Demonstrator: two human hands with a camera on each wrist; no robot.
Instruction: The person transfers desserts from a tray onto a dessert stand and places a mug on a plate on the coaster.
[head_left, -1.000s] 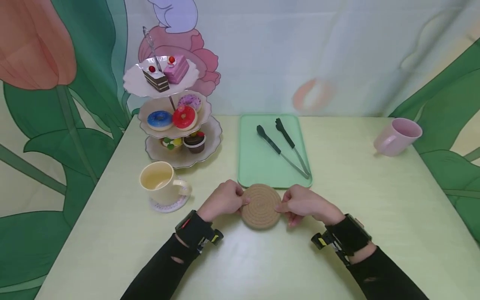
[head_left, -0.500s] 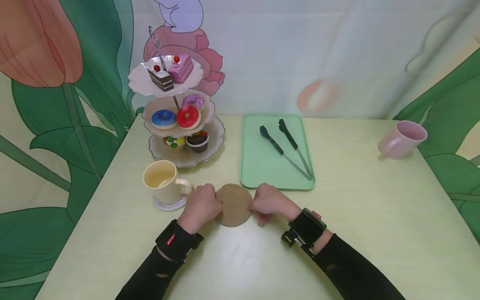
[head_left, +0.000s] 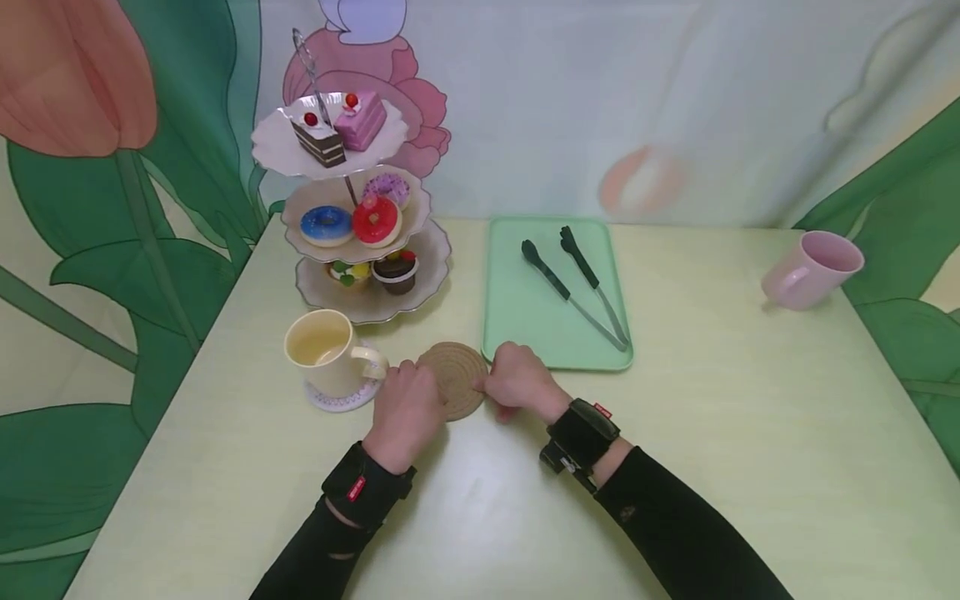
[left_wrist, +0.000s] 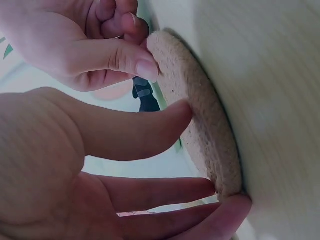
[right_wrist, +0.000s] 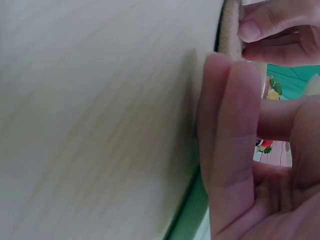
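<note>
A round tan woven coaster (head_left: 456, 373) lies near the tabletop, held at its two sides. My left hand (head_left: 405, 410) grips its left edge; in the left wrist view, the thumb presses on the coaster (left_wrist: 202, 117) while the fingers reach its rim. On the opposite edge, my right hand (head_left: 522, 379) pinches it, thumb on top. The right wrist view shows little of the coaster (right_wrist: 230, 30), as the fingers cover it. Close beside my left hand is the handle of a cream cup (head_left: 322, 362), which stands on a patterned white coaster (head_left: 341, 403).
Behind my right hand, a green tray (head_left: 517, 325) bears black-tipped tongs (head_left: 577, 304). A three-tier stand (head_left: 431, 283) with toy cakes, donuts and cupcakes is at the back left. A pink mug (head_left: 806, 275) stands at the far right of the table.
Both hands have carried the woven coaster leftward from in front of the tray to beside the cream cup, and slightly away from me. The cup, tray and tongs keep their places.
</note>
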